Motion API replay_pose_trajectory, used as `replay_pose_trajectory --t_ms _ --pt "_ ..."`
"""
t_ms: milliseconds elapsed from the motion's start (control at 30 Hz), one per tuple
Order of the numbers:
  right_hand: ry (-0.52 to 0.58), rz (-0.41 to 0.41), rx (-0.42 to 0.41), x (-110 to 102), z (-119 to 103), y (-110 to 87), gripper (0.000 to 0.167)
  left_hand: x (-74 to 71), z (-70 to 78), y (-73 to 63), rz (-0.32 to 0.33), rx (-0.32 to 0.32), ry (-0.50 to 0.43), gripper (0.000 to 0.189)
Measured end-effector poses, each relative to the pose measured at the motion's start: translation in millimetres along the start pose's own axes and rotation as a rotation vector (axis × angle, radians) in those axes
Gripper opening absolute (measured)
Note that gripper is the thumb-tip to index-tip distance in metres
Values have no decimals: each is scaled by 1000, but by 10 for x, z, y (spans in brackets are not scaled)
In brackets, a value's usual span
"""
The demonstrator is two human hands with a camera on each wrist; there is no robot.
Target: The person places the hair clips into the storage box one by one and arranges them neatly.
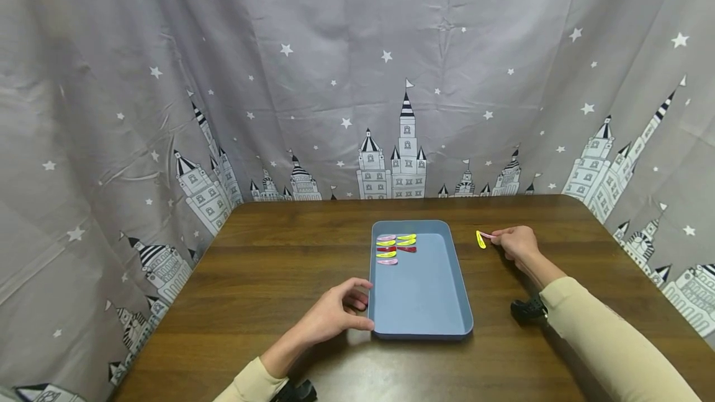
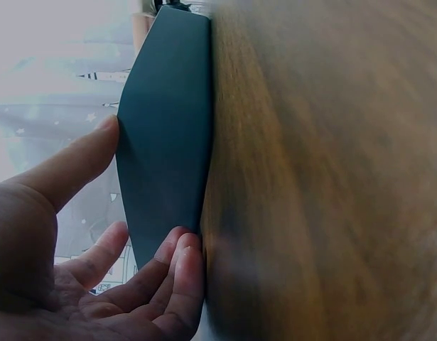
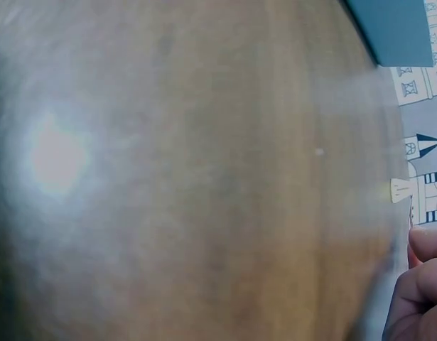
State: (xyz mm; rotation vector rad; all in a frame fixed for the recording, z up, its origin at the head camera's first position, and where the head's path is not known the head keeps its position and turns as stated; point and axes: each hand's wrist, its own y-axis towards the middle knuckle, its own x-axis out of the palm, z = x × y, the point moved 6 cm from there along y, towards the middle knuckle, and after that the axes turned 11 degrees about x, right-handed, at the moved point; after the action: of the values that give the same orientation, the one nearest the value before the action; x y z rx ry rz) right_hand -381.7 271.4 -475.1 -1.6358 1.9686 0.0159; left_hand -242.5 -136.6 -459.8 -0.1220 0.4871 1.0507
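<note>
With thumb and fingers, my right hand [image 1: 517, 243] pinches a pink snap hair clip [image 1: 488, 236] over the table, right of the tray. At the far end of that clip is a yellow snap hair clip [image 1: 481, 240], angled against it. My left hand [image 1: 335, 310] is at the left side of a blue-grey tray [image 1: 424, 303], fingers loosely bent and thumb at the rim. Inside the tray, at its back left, several hair clips lie in two columns: pink, yellow [image 1: 407, 242] and dark red [image 1: 406, 249]. In the right wrist view, my right fingers [image 3: 425, 245] show only at the edge.
The tray lies on a brown wooden table [image 1: 290, 247]. A grey curtain [image 1: 313, 79] printed with stars and castles hangs behind and beside the table. Black straps with small devices [image 1: 527, 310] are on both wrists, near the table surface.
</note>
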Motion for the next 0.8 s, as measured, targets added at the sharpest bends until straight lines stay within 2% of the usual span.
replay_pose_trajectory --t_ms 200,367,600,800 --pt "-2 15 -22 5 22 -22 31 33 -21 -73 -7 -4 -18 64" --pt "-18 31 -23 -63 14 -25 32 36 -16 -69 -2 -2 -22 63" --pt "25 4 -69 -177 -179 -44 35 27 -2 -12 -5 9 -4 64" --pt "-1 -4 -108 -142 -344 -84 38 -8 11 4 2 8 1 64"
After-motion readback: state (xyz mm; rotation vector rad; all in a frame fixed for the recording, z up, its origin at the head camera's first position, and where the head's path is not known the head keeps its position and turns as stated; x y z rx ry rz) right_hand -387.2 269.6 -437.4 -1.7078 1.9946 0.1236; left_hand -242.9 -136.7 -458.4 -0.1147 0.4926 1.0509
